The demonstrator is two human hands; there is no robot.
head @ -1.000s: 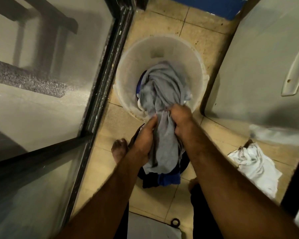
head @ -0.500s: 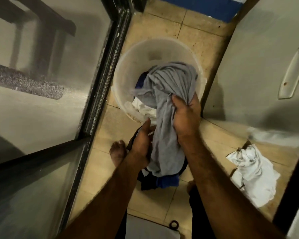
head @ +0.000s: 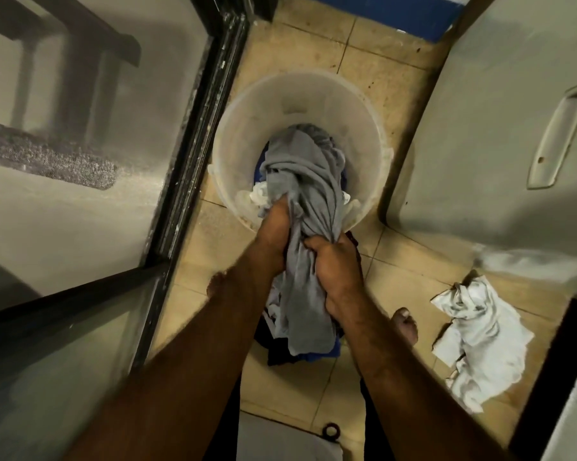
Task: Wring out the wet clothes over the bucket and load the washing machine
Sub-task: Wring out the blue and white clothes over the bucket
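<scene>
A wet grey garment [head: 308, 181] stretches from a translucent white bucket [head: 244, 134] on the tiled floor up into both of my hands. My left hand [head: 275, 227] grips it at the bucket's near rim. My right hand [head: 335, 264] is clenched on it just below and to the right. The grey cloth's lower end hangs down over a dark blue and black pile of clothes [head: 300, 352] on the floor between my feet. White and blue clothes lie in the bucket under the grey one. The washing machine [head: 500, 128] stands to the right, its lid handle [head: 560, 134] visible.
A crumpled white cloth [head: 480, 341] lies on the floor at the right. A dark-framed glass door [head: 194, 134] runs along the left of the bucket. My bare feet [head: 405, 322] stand on the beige tiles. A blue panel [head: 397, 11] closes the far end.
My left hand has moved forward to the bucket's near rim and my right hand has come back toward me, both bunching the grey garment more tightly. The camera has shifted slightly.
</scene>
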